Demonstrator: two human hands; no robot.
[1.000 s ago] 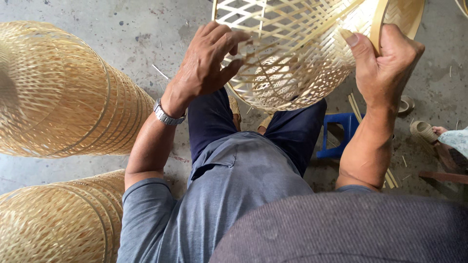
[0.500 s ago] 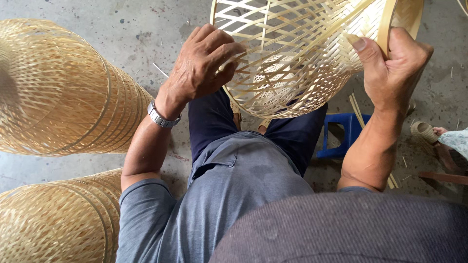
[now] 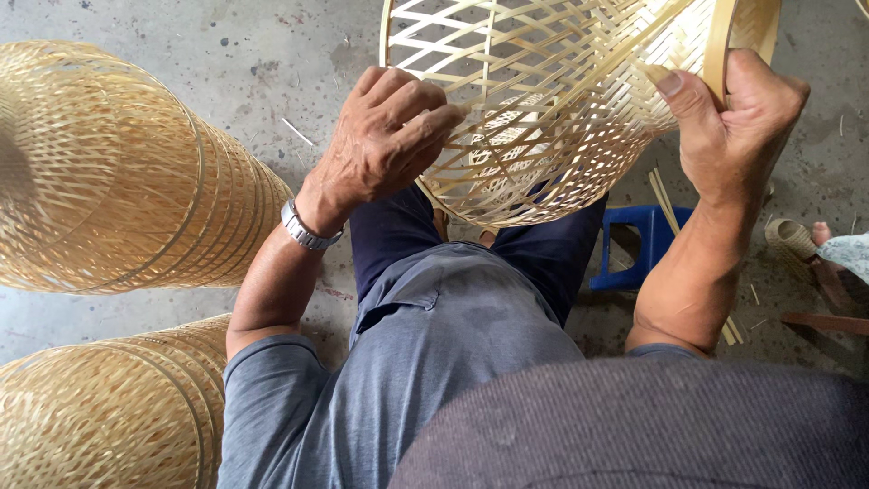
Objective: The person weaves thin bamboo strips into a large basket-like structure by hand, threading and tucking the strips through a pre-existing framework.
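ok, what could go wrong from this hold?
1. The right hand pinches only the rim hoop of the woven bamboo basket; the open lattice might flex or slip.
2. The left hand has fingers pressed among thin strips, which could splinter or snap.
3. Loose strips by the blue stool could catch underfoot.

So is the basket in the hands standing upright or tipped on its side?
Tipped. The woven basket lies sideways over the lap, its hoop rim at the right hand, with the left hand on its lattice wall.
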